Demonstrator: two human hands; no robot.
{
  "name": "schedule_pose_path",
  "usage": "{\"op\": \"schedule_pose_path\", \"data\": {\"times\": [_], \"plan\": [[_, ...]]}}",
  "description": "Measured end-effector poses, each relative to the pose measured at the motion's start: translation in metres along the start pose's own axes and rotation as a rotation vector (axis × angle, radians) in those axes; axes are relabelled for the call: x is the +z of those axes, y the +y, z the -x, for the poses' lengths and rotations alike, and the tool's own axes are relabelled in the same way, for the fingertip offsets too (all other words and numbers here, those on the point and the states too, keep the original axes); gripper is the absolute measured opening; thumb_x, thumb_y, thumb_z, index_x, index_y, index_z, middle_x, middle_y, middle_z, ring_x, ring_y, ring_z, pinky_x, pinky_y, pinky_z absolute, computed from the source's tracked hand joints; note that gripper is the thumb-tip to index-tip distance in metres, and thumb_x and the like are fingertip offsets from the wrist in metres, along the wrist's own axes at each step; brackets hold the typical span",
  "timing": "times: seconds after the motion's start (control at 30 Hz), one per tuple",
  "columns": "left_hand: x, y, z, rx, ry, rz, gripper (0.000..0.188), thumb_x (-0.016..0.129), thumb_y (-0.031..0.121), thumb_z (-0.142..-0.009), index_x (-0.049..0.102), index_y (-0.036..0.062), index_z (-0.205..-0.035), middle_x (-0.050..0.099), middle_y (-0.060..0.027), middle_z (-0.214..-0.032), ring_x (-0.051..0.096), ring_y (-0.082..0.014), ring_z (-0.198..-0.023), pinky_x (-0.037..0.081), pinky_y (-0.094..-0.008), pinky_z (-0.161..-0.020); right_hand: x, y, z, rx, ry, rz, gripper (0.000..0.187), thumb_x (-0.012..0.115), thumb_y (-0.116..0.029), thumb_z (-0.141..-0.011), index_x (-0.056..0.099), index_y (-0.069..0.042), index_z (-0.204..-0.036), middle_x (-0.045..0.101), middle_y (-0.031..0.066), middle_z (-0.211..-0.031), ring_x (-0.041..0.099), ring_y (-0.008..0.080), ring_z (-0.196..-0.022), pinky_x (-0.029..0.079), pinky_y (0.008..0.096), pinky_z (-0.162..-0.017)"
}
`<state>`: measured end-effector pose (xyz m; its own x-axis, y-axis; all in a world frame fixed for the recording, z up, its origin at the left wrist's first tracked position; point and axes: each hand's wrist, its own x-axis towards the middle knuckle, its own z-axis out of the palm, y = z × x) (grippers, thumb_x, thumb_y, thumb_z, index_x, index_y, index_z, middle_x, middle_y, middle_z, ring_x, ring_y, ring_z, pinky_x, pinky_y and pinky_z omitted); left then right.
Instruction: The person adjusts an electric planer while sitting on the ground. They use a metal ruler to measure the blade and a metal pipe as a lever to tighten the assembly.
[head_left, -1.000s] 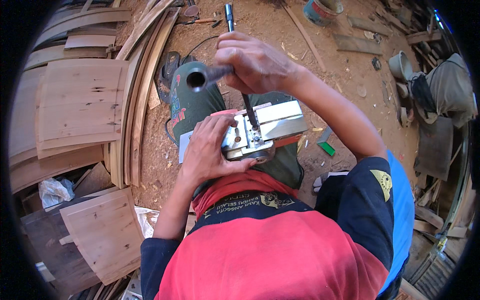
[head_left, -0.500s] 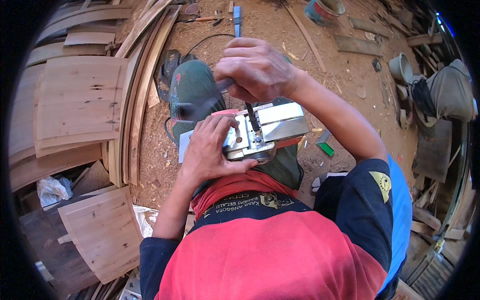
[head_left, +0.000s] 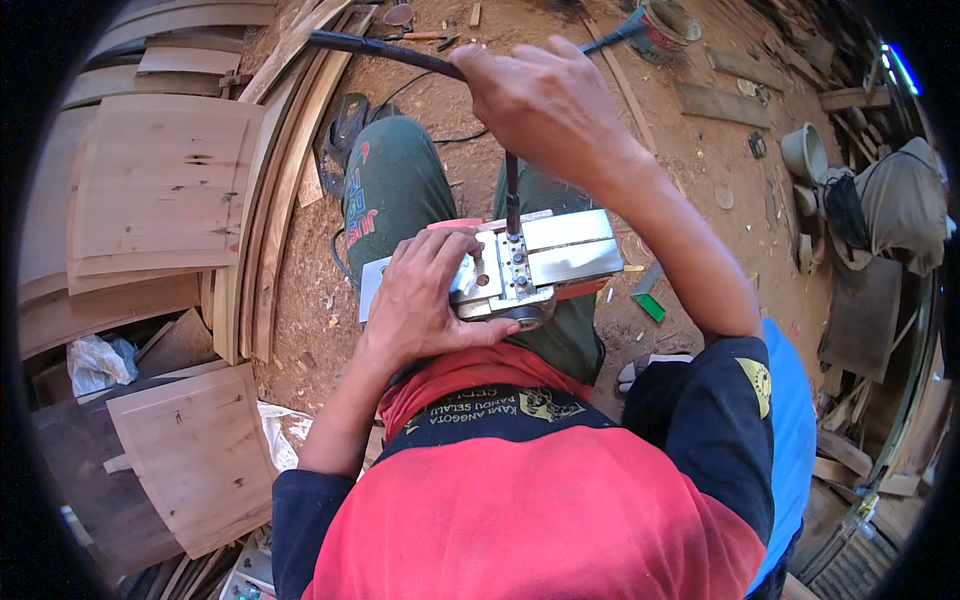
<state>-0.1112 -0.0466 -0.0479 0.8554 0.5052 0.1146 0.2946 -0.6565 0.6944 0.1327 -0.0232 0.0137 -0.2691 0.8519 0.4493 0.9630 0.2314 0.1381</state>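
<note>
An upturned electric hand planer point(head_left: 570, 248) lies across my lap, its silver sole and bolted cutter block facing up. My left hand point(head_left: 418, 290) grips its left part, fingers over the sole and thumb beside the round dark part at the near side. Above the planer, my right hand point(head_left: 550, 105) is closed round the middle of a black Y-shaped socket wrench point(head_left: 385, 50). One arm of the wrench reaches down onto the far end of the bolt row. Another points left, and the third points right towards the bucket. My palm hides where the arms meet.
Wooden panels point(head_left: 165, 185) and long boards point(head_left: 285, 190) lie at the left. A hammer point(head_left: 420, 36) and a bucket point(head_left: 665, 35) are on the dirt floor ahead. A green-ended piece point(head_left: 650, 305) lies right of my knee. A pail point(head_left: 803, 150) stands at the right.
My right hand has moved up and to the right, and the wrench has turned, its arms now spread left and right. The wrench's tip has shifted to the far end of the bolt row.
</note>
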Motion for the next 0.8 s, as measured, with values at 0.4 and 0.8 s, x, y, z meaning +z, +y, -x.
{"op": "schedule_pose_path", "data": {"times": [0.4, 0.8], "plan": [[-0.004, 0.0, 0.0, 0.003, -0.039, -0.013, 0.075, 0.089, 0.054, -0.067, 0.061, 0.0038, -0.117, 0.064, -0.017, -0.136, 0.061, -0.0379, -0.126, 0.048, -0.0498, -0.105, 0.014, 0.008, 0.01, -0.358, 0.245, -0.591, 0.042, 0.075, -0.003, -0.08, 0.058, -0.009, -0.119, 0.061, 0.008, -0.089, 0.06, 0.0307, -0.079, 0.051, 0.0427, -0.078], [-0.002, -0.003, 0.001, -0.015, -0.039, -0.014, 0.083, 0.092, 0.054, -0.064, 0.061, 0.0008, -0.12, 0.064, -0.0187, -0.133, 0.061, -0.0398, -0.125, 0.048, -0.0504, -0.105, 0.022, 0.006, 0.01, -0.505, 0.27, -0.771, 0.041, 0.077, -0.006, -0.076, 0.056, -0.01, -0.111, 0.059, 0.0075, -0.086, 0.062, 0.0331, -0.089, 0.051, 0.0464, -0.085]]}}
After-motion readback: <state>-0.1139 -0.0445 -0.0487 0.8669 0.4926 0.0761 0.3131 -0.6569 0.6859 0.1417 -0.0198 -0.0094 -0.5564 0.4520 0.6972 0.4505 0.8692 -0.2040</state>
